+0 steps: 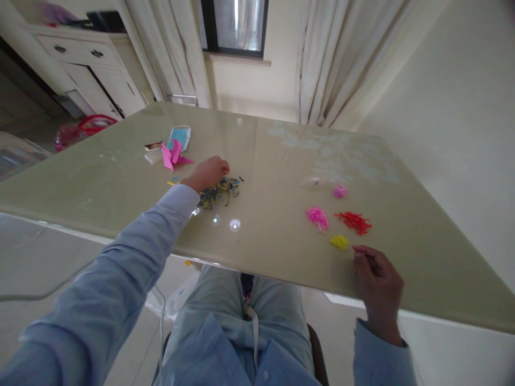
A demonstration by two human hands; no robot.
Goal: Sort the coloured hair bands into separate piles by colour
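My left hand (208, 172) reaches over a mixed pile of small rubber bands (219, 194), dark, yellow and blue. Its fingers are pinched together at the pile's far edge; what is between them is too small to make out. On the right, my right hand (377, 272) rests by the table's front edge, fingers curled inward, and any contents are hidden. Just beyond its fingertips lies a small yellow heap of bands (339, 243). Farther off are a red heap (354, 222), a pink heap (317, 219) and a small pinkish-purple bundle (340, 191).
A clear plastic packet (316, 181) lies behind the pink heap. At the back left are a pink folded paper shape (174, 155), a blue face mask (179, 138) and small wrappers (153, 146). The glossy table (265, 236) ends just in front of my lap.
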